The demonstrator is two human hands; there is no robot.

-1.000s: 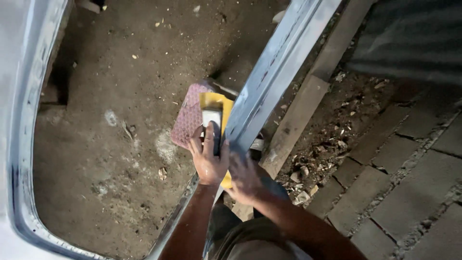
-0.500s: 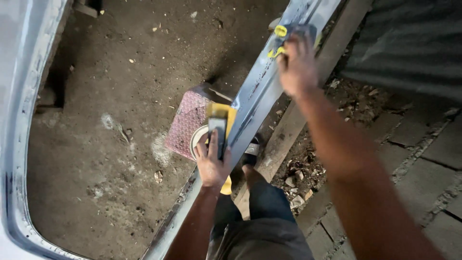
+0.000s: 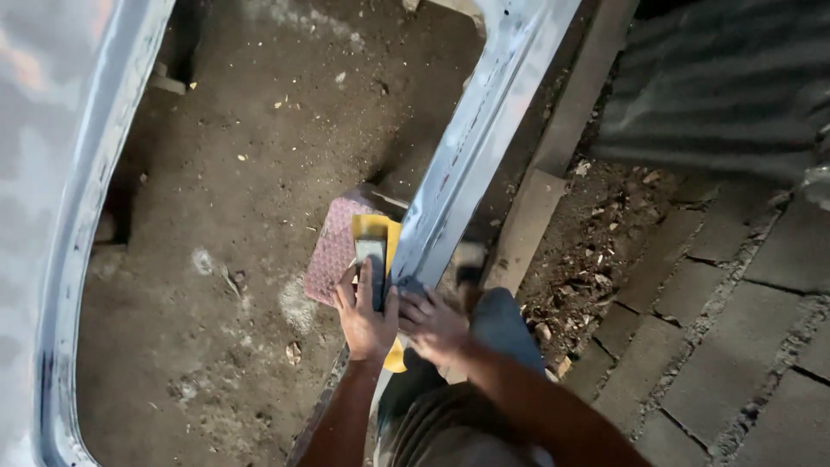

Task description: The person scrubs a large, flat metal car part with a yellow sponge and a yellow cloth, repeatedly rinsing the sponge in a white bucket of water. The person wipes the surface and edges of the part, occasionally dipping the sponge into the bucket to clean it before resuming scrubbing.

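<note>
There, near the lower middle of the frame, a small dark sanding block [image 3: 373,264] lay with its long axis running almost straight up the picture, its far end pointing toward the top edge. The left hand [image 3: 365,316] gripped it, fingers curled round its sides. Beneath it sat a yellow pad [image 3: 373,227], partly covering a pinkish patterned tile [image 3: 333,251] on the dirt floor [image 3: 259,156]. Just right of the block, the right hand [image 3: 432,324] pressed flat, fingers spread, on a grey metal frame rail [image 3: 471,147] that slanted from lower middle to upper right. A curved rail [image 3: 78,225] ran down the left edge; paving stones [image 3: 735,311] filled the lower right.
</note>
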